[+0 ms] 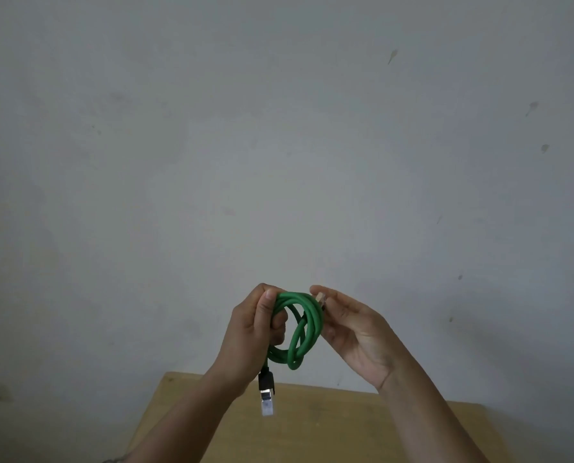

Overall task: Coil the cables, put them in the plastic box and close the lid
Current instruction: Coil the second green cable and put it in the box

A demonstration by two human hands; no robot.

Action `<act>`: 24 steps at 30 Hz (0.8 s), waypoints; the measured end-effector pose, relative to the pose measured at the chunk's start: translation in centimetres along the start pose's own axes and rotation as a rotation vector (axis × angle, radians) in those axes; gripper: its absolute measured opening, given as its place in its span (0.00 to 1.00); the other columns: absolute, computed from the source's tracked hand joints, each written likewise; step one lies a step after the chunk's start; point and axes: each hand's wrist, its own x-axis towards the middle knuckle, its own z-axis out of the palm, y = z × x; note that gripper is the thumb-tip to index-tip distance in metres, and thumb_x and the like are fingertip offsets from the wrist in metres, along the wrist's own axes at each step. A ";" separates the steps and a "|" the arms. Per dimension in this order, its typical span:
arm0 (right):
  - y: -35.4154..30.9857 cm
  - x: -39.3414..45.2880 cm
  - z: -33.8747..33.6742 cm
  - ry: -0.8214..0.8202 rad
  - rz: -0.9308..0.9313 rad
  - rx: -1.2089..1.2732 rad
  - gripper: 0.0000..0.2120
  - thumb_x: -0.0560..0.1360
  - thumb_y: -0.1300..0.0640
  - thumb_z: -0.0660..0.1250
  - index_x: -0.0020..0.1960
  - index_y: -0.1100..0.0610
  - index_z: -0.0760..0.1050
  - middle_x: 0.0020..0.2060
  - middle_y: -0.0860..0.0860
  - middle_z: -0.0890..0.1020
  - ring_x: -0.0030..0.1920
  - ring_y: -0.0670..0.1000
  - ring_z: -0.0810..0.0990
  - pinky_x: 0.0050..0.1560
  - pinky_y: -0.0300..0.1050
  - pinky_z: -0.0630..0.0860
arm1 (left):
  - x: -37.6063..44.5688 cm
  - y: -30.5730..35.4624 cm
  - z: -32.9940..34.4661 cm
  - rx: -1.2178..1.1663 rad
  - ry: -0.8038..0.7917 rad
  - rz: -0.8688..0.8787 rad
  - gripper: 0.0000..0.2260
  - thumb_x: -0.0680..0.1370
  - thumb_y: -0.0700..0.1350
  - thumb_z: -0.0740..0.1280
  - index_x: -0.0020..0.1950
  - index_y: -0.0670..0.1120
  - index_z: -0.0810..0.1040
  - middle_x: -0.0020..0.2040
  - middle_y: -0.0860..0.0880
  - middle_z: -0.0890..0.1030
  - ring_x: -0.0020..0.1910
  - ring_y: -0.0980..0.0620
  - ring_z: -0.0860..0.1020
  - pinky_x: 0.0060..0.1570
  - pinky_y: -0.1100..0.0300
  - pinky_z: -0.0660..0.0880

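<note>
A green cable is wound into a small coil of several loops, held up in the air in front of a wall. My left hand grips the coil's left side, thumb on top. One connector, black with a metal and clear tip, hangs down below that hand. My right hand pinches the cable's other connector between thumb and fingertips at the coil's upper right. No plastic box or lid is in view.
A light wooden table lies below my arms at the bottom of the view. A plain grey wall with small marks fills everything behind.
</note>
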 end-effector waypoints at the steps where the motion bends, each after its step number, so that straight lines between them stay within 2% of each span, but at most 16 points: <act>1: -0.1 0.0 0.0 -0.006 0.005 -0.041 0.11 0.69 0.61 0.70 0.50 0.65 0.80 0.39 0.55 0.82 0.40 0.50 0.80 0.43 0.40 0.78 | 0.1 0.0 0.0 0.002 0.006 0.000 0.19 0.78 0.52 0.53 0.43 0.36 0.70 0.27 0.55 0.67 0.26 0.55 0.62 0.25 0.61 0.62; 3: -0.5 0.0 0.2 -0.003 0.004 -0.140 0.07 0.70 0.64 0.66 0.48 0.64 0.78 0.38 0.55 0.81 0.40 0.50 0.79 0.44 0.41 0.76 | 0.2 0.0 0.0 0.003 0.008 0.000 0.19 0.78 0.52 0.53 0.43 0.37 0.70 0.27 0.54 0.67 0.25 0.56 0.63 0.25 0.61 0.63; 7: -1.3 0.5 0.5 0.137 -0.086 -0.232 0.03 0.71 0.65 0.66 0.44 0.63 0.76 0.35 0.53 0.82 0.35 0.48 0.77 0.35 0.38 0.69 | 0.1 0.1 -0.1 -0.008 -0.063 -0.025 0.17 0.78 0.52 0.53 0.40 0.39 0.68 0.27 0.55 0.67 0.25 0.56 0.62 0.25 0.63 0.63; 11: -2.3 0.7 0.2 0.305 -0.143 -0.276 0.05 0.75 0.67 0.63 0.43 0.63 0.77 0.34 0.52 0.82 0.41 0.53 0.76 0.38 0.39 0.69 | -0.4 0.4 -0.4 0.065 -0.103 -0.033 0.15 0.79 0.52 0.52 0.37 0.45 0.67 0.27 0.54 0.68 0.26 0.55 0.62 0.27 0.62 0.63; 13: -2.3 0.9 0.2 0.374 -0.181 -0.301 0.06 0.75 0.68 0.63 0.43 0.63 0.77 0.36 0.54 0.81 0.40 0.54 0.73 0.36 0.39 0.68 | -0.6 0.2 -0.5 0.157 -0.041 -0.030 0.15 0.81 0.49 0.52 0.37 0.47 0.67 0.28 0.54 0.69 0.26 0.54 0.62 0.27 0.60 0.63; 15: -1.9 0.8 0.7 0.443 -0.291 -0.427 0.06 0.75 0.67 0.64 0.42 0.59 0.77 0.38 0.55 0.81 0.34 0.49 0.71 0.37 0.39 0.69 | -0.4 -0.4 -0.3 0.255 0.098 -0.056 0.15 0.82 0.48 0.52 0.37 0.47 0.69 0.27 0.54 0.70 0.25 0.54 0.64 0.27 0.59 0.64; 17: -1.2 0.5 1.6 0.432 -0.429 -0.667 0.05 0.75 0.63 0.66 0.43 0.55 0.77 0.39 0.50 0.83 0.34 0.44 0.76 0.40 0.37 0.73 | 0.1 -1.0 -0.3 0.257 0.251 -0.125 0.15 0.82 0.48 0.52 0.37 0.46 0.69 0.27 0.52 0.70 0.26 0.53 0.65 0.28 0.57 0.65; 19: -0.3 0.2 2.3 0.347 -0.512 -0.817 0.04 0.75 0.61 0.67 0.44 0.53 0.76 0.39 0.46 0.83 0.41 0.43 0.80 0.43 0.34 0.76 | 0.5 -1.3 -0.4 0.181 0.337 -0.175 0.15 0.82 0.47 0.52 0.38 0.45 0.69 0.28 0.50 0.70 0.27 0.52 0.65 0.29 0.56 0.65; 22: 0.9 0.1 2.4 0.310 -0.489 -0.749 0.05 0.75 0.61 0.66 0.46 0.51 0.76 0.40 0.43 0.81 0.44 0.42 0.79 0.46 0.34 0.74 | 0.3 -1.3 -0.1 0.107 0.338 -0.178 0.15 0.82 0.46 0.51 0.38 0.44 0.69 0.28 0.51 0.68 0.25 0.55 0.64 0.26 0.61 0.65; 24: 1.7 0.1 2.6 0.290 -0.432 -0.727 0.08 0.75 0.61 0.65 0.50 0.49 0.76 0.41 0.42 0.80 0.42 0.40 0.78 0.46 0.37 0.73 | -0.1 -1.1 0.6 0.087 0.327 -0.154 0.16 0.82 0.46 0.51 0.37 0.44 0.68 0.27 0.52 0.68 0.24 0.56 0.64 0.25 0.62 0.64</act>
